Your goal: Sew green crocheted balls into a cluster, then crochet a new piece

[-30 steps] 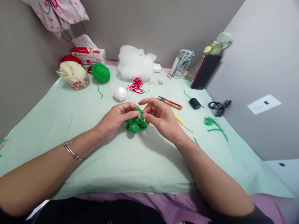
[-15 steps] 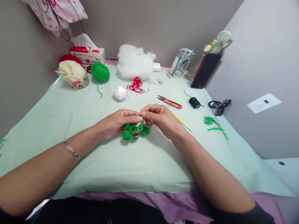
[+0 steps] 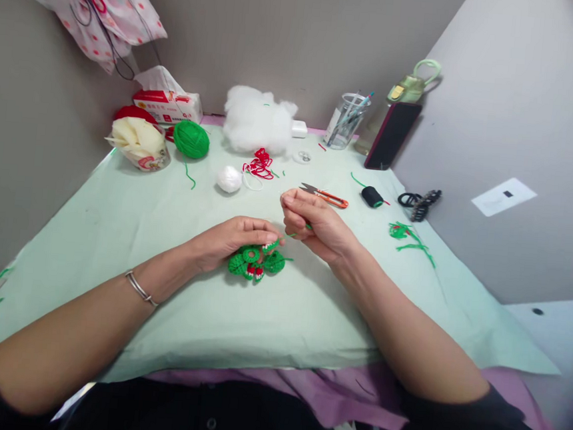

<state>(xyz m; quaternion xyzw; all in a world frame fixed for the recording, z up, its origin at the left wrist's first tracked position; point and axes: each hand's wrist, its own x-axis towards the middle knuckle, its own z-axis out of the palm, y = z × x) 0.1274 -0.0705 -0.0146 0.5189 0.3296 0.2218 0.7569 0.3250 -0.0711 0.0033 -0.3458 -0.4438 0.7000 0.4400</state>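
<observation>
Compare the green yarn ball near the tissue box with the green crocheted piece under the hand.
The green yarn ball is one smooth round wound ball, all green; the crocheted piece is a lumpy cluster of small rounds with red and white bits. The ball lies untouched at the far left; the piece sits near the middle, held by the left hand. Both are green yarn on the pale green cloth.

The scene is lit brightly and evenly; soft shadows are cast under the hands onto the table (image 3: 115, 227). Edges are bent by wide-angle distortion, and corners are darkened.
</observation>
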